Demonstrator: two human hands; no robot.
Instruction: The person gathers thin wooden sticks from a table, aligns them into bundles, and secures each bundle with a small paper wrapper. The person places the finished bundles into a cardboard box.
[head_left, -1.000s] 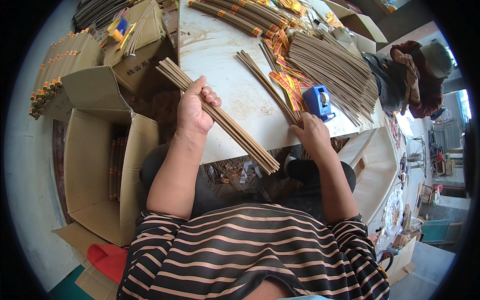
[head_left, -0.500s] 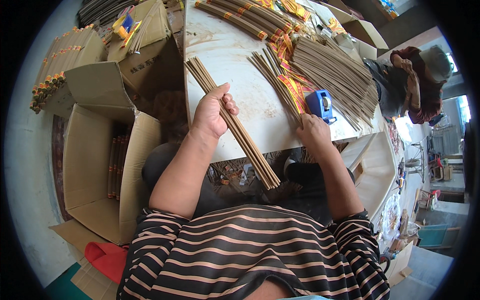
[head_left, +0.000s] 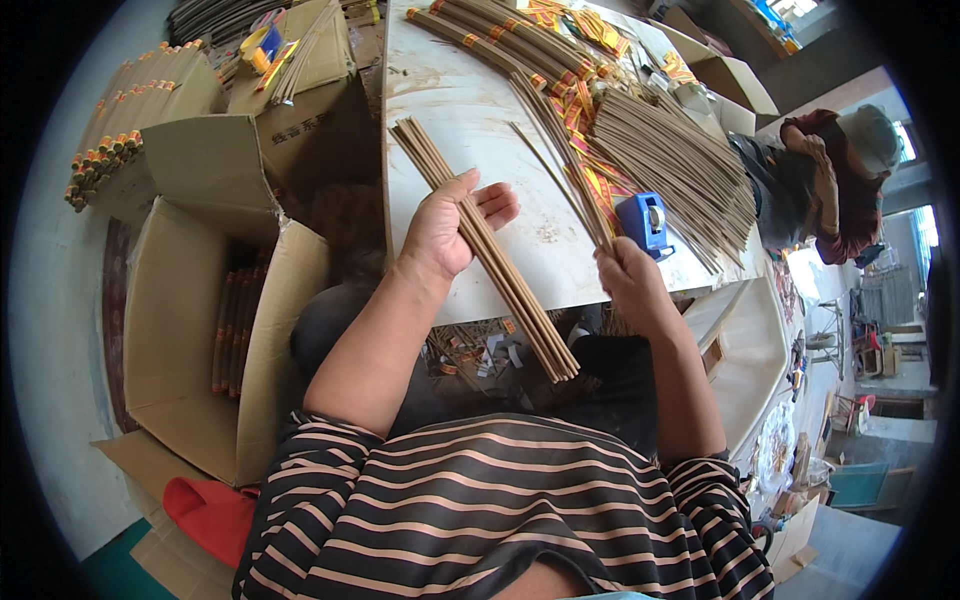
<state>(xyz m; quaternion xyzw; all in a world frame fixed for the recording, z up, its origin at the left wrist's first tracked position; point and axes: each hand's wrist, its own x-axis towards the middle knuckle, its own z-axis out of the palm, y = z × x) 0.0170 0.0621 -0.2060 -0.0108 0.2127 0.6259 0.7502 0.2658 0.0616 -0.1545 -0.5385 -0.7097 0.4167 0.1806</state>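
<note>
Brown incense sticks (head_left: 490,255) sit gripped in the left hand (head_left: 445,235); right hand (head_left: 630,285) pinches a thinner bunch (head_left: 560,150). Banded bundles (head_left: 500,40) lie finished; a loose heap (head_left: 670,165) remains on the worktop (head_left: 440,90).

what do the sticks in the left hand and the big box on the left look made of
Sticks: thin, matte brown rods, likely bamboo coated in incense paste, judging by their even dull colour. Box: plain tan corrugated cardboard, unfinished, with bent open flaps.

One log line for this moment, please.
left hand: holds brown incense-stick bundle | right hand: holds thinner stick bunch | blue tape dispenser: on white table
</note>
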